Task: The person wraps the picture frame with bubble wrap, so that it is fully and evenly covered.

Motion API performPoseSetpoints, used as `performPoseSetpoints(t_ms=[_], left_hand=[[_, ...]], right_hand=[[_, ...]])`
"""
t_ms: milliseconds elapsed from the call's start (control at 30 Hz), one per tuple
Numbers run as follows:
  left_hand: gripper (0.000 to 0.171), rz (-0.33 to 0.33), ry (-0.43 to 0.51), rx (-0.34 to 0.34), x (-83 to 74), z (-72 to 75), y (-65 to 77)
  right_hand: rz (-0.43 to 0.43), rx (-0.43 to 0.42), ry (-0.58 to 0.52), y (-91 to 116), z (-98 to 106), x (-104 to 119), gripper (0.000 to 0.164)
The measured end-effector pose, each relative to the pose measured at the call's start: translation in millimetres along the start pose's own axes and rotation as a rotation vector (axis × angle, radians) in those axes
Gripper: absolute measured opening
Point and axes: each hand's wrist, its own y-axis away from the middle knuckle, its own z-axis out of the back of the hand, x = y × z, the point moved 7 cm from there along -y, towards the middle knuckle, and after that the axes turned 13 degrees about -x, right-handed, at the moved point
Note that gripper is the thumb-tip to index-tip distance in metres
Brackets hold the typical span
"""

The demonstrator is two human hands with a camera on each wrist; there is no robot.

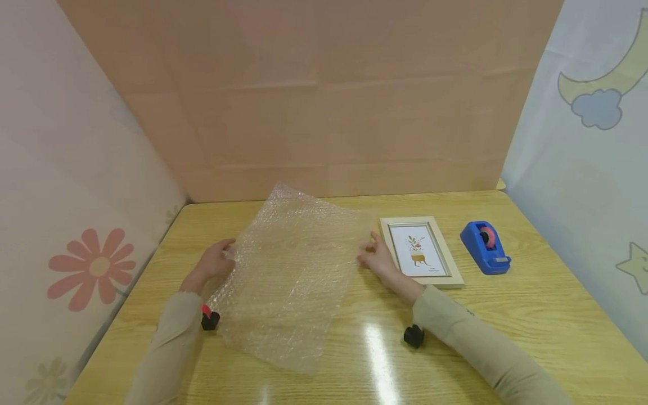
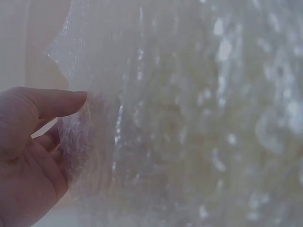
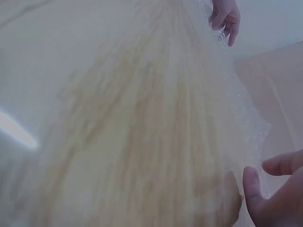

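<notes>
A clear sheet of bubble wrap (image 1: pixel 293 270) hangs between my two hands over the table, its far corner raised and its near edge low toward me. My left hand (image 1: pixel 215 261) grips its left edge, the thumb on the near face and the fingers behind, as the left wrist view shows with the bubble wrap (image 2: pixel 180 118) filling most of the picture. At the right edge my right hand (image 1: pixel 377 259) pinches the sheet; in the right wrist view this hand (image 3: pixel 279 194) has a finger showing through the plastic.
Just right of my right hand lies a cream picture frame (image 1: pixel 455 275) with a flower-pot print. Farther right stands a blue tape dispenser (image 1: pixel 488 247) with a pink roll. The wooden table (image 1: pixel 547 337) meets a backdrop (image 1: pixel 324 112) behind and printed side panels.
</notes>
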Motion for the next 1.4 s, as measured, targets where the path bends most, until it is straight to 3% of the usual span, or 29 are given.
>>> performPoseSetpoints(t_ms=[200, 367, 467, 600, 700, 833, 967, 1133, 1400], left_hand=[[0.058, -0.003, -0.028, -0.051, 1.9, 2.9, 2.1], [0.055, -0.022, -0.057, -0.065, -11.3, 3.6, -0.1], [0.056, -0.081, -0.089, -0.105, -36.6, 5.3, -4.8], [0.062, -0.129, -0.074, -0.149, -88.5, -6.2, -6.5], [0.071, -0.169, -0.059, -0.132, -138.4, -31.9, 0.3], [0.083, -0.216, -0.030, -0.074, -201.0, -73.8, 18.7], [0.088, -0.221, 0.010, 0.010, -243.9, -114.4, 34.8], [0.089, -0.189, 0.047, 0.069, -271.4, -155.9, 43.0], [0.087, -0.099, 0.117, 0.150, -283.8, -201.9, 46.9]], right_hand=[[-0.014, 0.027, 0.021, -0.7, -0.5, -1.2, 0.082], [0.070, 0.110, 0.129, -2.9, 14.2, 9.4, 0.082], [0.132, 0.185, 0.169, -7.1, 32.3, 20.4, 0.081], [0.236, 0.230, 0.273, -17.7, 67.0, 33.8, 0.080], [0.304, 0.226, 0.387, -29.8, 95.1, 36.1, 0.079], [0.324, 0.206, 0.464, -46.7, 125.5, 31.6, 0.078], [0.304, 0.179, 0.519, -58.5, 145.8, 26.4, 0.081], [0.278, 0.170, 0.566, -66.9, 159.6, 18.5, 0.084], [0.264, 0.145, 0.561, -75.9, 168.3, 8.8, 0.079]])
